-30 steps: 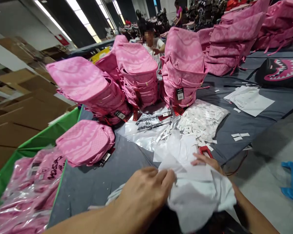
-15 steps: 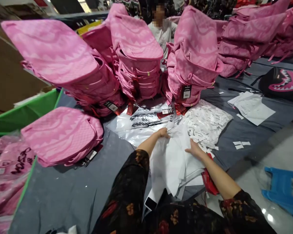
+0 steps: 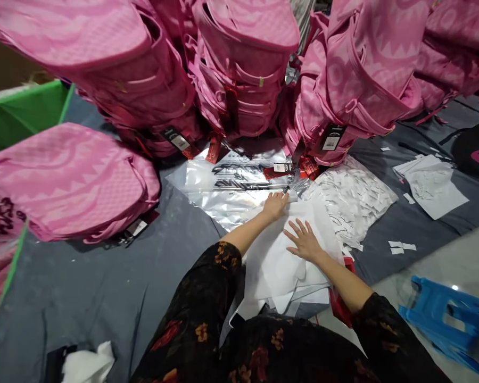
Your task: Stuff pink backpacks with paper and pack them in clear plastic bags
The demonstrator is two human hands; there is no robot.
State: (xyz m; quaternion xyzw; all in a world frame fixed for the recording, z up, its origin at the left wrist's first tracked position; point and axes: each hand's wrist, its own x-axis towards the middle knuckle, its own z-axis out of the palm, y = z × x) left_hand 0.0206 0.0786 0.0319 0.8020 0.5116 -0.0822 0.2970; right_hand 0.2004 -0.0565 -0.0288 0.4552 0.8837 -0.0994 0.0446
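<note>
A loose pile of thin white sheets (image 3: 269, 271) lies on the table edge in front of me. My right hand (image 3: 305, 243) rests flat on top of it with the fingers spread. At the far edge of the pile is my left hand (image 3: 276, 206), palm down, its fingers stretched forward; the fingertips are partly hard to make out. Just beyond them lie clear printed plastic bags (image 3: 199, 183). Touching the pile's right side is a clear bag full of small white slips (image 3: 355, 199). Something red (image 3: 340, 308) shows under the right forearm.
Tall stacks of pink backpacks (image 3: 263, 64) stand along the back, with tags hanging down. A single pink backpack (image 3: 80, 183) lies at left, near a green-sided bin (image 3: 27, 109). More papers (image 3: 437, 189) lie at right. A blue plastic stool (image 3: 443, 314) stands on the floor.
Both hands held the sheets raised and bunched; now the sheets lie flatter and my right hand is spread on them. My view has tilted down and come closer.
</note>
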